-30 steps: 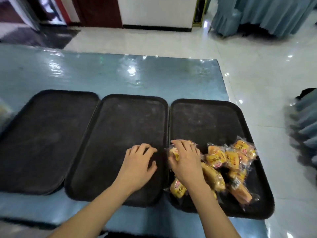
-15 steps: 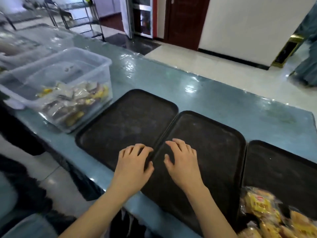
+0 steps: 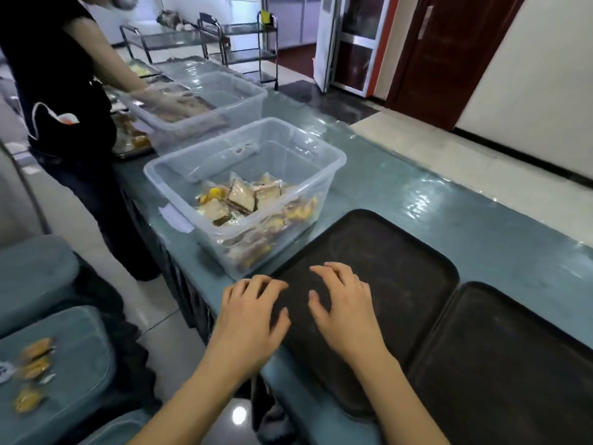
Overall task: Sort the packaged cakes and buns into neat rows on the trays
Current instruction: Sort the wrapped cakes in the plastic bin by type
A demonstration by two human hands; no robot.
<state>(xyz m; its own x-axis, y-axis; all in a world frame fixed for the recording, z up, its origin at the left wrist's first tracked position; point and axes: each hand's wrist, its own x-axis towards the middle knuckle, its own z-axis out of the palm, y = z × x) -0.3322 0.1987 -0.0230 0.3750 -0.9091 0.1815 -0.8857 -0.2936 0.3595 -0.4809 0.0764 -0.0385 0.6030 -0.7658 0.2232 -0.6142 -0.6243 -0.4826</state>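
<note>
My left hand [image 3: 248, 313] and right hand [image 3: 345, 311] lay spread and empty on the near tray [image 3: 401, 252], its long axis running away toward the far right. No rows were laid here, I judged; the packaged cakes [image 3: 244, 200] sat jumbled in the clear bin [image 3: 324, 175] just left.

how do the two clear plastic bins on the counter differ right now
The near bin holds loose packaged cakes with no hand in it; the far bin has another person's gloved hand reaching inside. The near bin sits beside the black tray; the far bin sits further up the counter. Both are clear, lidless tubs.
</note>
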